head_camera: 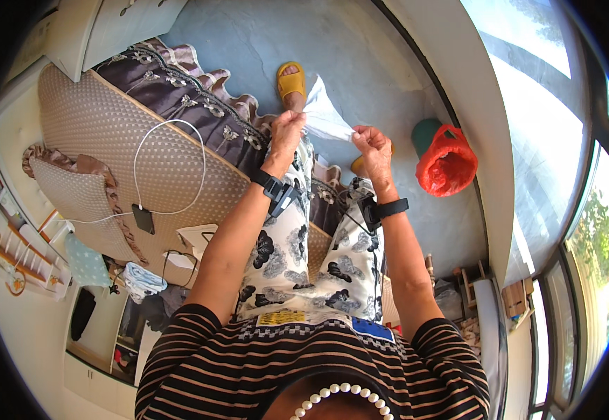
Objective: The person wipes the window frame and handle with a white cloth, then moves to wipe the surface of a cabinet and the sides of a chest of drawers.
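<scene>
A white cloth (327,113) is stretched between my two hands, out in front of my knees. My left hand (285,134) pinches its left edge between thumb and fingers. At the cloth's lower right corner, my right hand (374,148) grips it with thumb and forefinger. The cloth's upper end tapers to a point above the floor. What kind of cloth piece it is, I cannot tell. Patterned white trousers (283,252) cover my legs beneath my forearms, and a yellow slipper (291,83) shows just beyond my left hand.
I sit on a bed edge with a woven beige mat (110,110) and a dark ruffled bed skirt (178,89). To the left lie a phone (143,219) and a white cable (203,157). A bin with a red plastic bag (447,165) stands right on the grey floor (346,37).
</scene>
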Motion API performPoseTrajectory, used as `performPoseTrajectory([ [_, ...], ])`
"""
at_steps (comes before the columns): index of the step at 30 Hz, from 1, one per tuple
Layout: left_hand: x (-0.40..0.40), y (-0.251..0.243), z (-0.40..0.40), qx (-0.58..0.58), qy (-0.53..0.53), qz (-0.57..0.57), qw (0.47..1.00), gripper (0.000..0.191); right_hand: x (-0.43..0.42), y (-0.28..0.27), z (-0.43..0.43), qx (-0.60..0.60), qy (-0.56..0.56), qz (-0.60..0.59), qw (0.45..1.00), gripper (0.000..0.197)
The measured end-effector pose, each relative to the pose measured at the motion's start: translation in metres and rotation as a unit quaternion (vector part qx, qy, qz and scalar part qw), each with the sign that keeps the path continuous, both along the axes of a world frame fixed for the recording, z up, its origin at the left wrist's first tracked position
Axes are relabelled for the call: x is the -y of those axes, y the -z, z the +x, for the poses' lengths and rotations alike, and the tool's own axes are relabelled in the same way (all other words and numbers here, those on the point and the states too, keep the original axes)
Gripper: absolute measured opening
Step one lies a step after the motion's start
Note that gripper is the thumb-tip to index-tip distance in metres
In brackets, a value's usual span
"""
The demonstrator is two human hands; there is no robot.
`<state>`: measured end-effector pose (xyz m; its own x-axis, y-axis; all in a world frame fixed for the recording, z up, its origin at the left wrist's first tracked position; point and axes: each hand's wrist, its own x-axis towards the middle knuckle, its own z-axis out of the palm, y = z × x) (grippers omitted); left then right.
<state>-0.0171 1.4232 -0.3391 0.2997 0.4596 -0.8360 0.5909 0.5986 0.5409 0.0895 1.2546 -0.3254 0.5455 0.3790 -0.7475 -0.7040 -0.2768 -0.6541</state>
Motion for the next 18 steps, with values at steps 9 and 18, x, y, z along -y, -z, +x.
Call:
performPoseTrajectory([
  [9,0.001,-0.017,0.015,0.118,-0.020,0.109,0.987,0.015,-0.040,-0.025,0.027,-0.298,-0.048,0.133,0.944,0.051],
  [18,-0.031,-0.018,0.002,0.153,-0.149,0.066,0.975,0.032,-0.068,0.006,0.057,-0.350,-0.135,0.202,0.905,0.058],
])
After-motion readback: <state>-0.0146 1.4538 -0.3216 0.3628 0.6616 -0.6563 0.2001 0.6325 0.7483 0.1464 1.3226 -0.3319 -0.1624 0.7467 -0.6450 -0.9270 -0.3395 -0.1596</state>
